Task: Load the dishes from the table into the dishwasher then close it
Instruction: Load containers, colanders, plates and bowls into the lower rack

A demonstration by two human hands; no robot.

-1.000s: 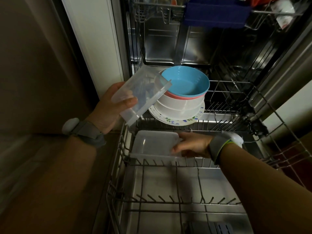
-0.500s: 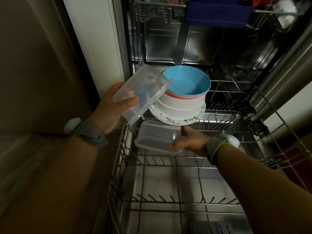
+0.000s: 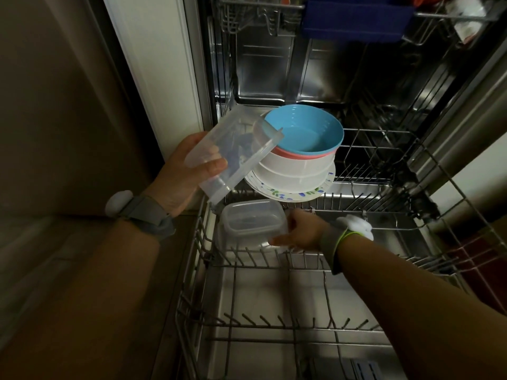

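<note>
My left hand (image 3: 183,171) grips a clear plastic container (image 3: 233,152) and carries a stack of dishes above the rack: a blue bowl (image 3: 304,130) on a pink one, white bowls (image 3: 296,171) and a flowered plate (image 3: 296,193) beneath. My right hand (image 3: 299,231) holds a second clear plastic container (image 3: 252,220), turned bottom-up at the far left corner of the pulled-out lower rack (image 3: 247,259) of the open dishwasher. How the stack rests on my left hand is hidden.
The upper rack (image 3: 260,12) hangs above with a dark blue box (image 3: 356,17) in it. A white cabinet panel (image 3: 159,64) borders the dishwasher's left side. Rows of upright tines cross the lower rack nearer me.
My right hand has turned the lower container over and pushed it farther back and left in the rack. My left hand and the stack have stayed nearly still.
</note>
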